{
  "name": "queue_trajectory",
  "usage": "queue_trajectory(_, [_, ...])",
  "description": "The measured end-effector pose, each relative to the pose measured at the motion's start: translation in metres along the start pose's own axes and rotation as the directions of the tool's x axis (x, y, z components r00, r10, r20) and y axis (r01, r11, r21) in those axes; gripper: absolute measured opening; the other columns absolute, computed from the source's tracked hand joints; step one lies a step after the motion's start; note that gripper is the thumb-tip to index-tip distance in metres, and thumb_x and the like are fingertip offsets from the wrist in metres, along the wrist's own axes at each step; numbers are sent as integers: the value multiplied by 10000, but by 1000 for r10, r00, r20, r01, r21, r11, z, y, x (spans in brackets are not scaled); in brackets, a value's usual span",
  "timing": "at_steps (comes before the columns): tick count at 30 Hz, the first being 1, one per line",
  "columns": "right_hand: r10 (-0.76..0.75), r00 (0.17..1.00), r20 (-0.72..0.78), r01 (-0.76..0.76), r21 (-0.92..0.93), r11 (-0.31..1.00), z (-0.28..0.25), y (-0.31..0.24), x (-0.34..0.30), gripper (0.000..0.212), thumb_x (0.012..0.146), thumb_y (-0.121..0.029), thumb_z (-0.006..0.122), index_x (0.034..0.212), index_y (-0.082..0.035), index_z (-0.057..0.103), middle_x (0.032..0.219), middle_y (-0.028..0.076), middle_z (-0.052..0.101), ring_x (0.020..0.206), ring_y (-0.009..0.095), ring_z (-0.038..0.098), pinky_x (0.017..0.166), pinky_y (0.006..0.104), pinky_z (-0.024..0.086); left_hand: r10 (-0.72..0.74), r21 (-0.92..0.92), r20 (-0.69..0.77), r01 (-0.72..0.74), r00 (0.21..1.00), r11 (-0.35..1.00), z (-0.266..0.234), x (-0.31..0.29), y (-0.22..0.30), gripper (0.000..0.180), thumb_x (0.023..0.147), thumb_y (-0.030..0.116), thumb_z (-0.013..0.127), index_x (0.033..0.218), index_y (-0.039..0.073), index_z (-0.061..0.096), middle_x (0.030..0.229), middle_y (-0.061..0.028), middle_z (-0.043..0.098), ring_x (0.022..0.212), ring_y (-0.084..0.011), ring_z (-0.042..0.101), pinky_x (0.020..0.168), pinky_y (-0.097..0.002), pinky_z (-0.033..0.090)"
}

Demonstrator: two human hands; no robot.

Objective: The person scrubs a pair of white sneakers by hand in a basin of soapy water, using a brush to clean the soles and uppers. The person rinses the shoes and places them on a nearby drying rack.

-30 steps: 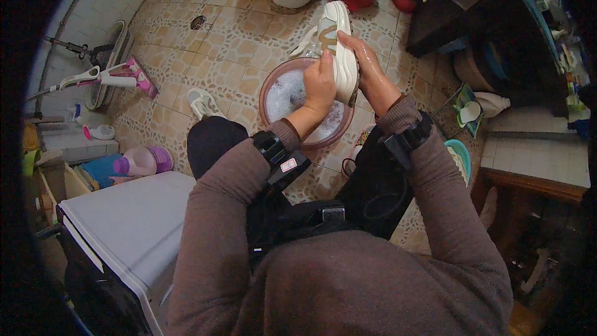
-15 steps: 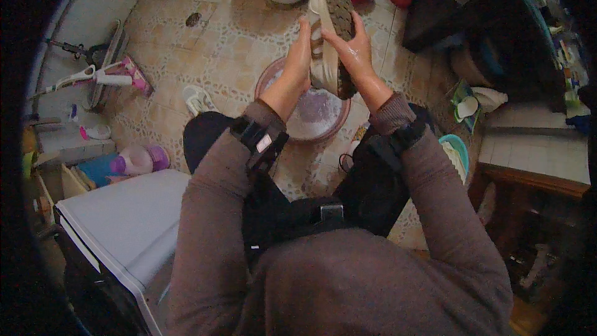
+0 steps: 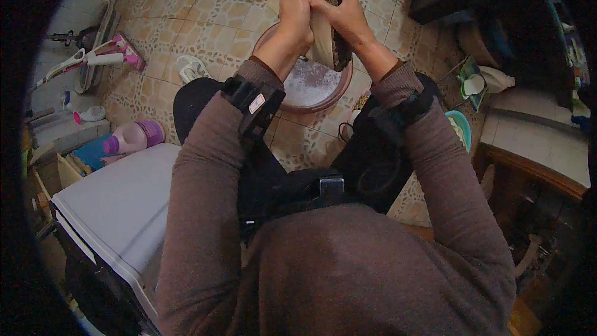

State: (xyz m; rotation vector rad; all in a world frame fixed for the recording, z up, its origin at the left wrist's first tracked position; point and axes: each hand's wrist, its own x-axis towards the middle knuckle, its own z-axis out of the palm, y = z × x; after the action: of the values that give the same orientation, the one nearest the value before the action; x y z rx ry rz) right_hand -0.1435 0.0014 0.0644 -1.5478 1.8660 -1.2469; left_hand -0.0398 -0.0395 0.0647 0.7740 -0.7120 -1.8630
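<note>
A sneaker [image 3: 322,34] with a pale midsole and a dark treaded sole is held between my two hands, toward the top edge of the view. My left hand [image 3: 295,14] grips its left side, while my right hand [image 3: 343,17] is closed round the sole side with the thumb across the pale midsole. The shoe's far end runs up to the picture's edge. Below it on the floor stands a reddish-brown basin [image 3: 331,103] holding foamy water, partly covered by my left wrist and the shoe.
Another light sneaker [image 3: 191,68] lies left of the basin. At the left are a pink-and-white mop [image 3: 112,57], a purple-capped bottle [image 3: 134,136] and a grey-lidded appliance [image 3: 121,202]. A teal basin [image 3: 460,126] sits by my right knee; a white bottle [image 3: 497,79] lies beyond.
The shoe and both hands now sit higher in the picture, and the shoe leans more to the left at its far end. The whole view has shifted, bringing the floor things upward.
</note>
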Motion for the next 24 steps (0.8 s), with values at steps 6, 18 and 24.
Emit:
queue_trajectory(6, [413,844,343,-521,709,476,-40,1,0,627,896,-467,633,1367,-77,495,1310,150,578,1114,245,624,924,377,522,-106,-298,218,170,970,939,-5,6,21,609,1023,519,331,1370,38,465,1307,-124,573,1119,-317,596,920,-472,521])
queue_trajectory(18, [314,885,345,-437,849,298,-21,9,-30,457,1011,-377,467,1276,-13,547,1198,102,630,1012,223,642,858,365,537,-113,-284,260,188,959,940,-7,11,26,589,1020,500,373,1351,23,470,1249,-127,600,1068,-279,620,871,-431,541])
queue_trajectory(24, [333,913,236,-379,792,479,-27,8,-28,394,999,-364,497,1128,-6,601,1034,73,648,884,172,617,766,335,510,-128,-238,159,164,979,957,-16,7,18,602,1011,502,402,1348,6,451,1226,-134,602,1036,-262,631,834,-418,548])
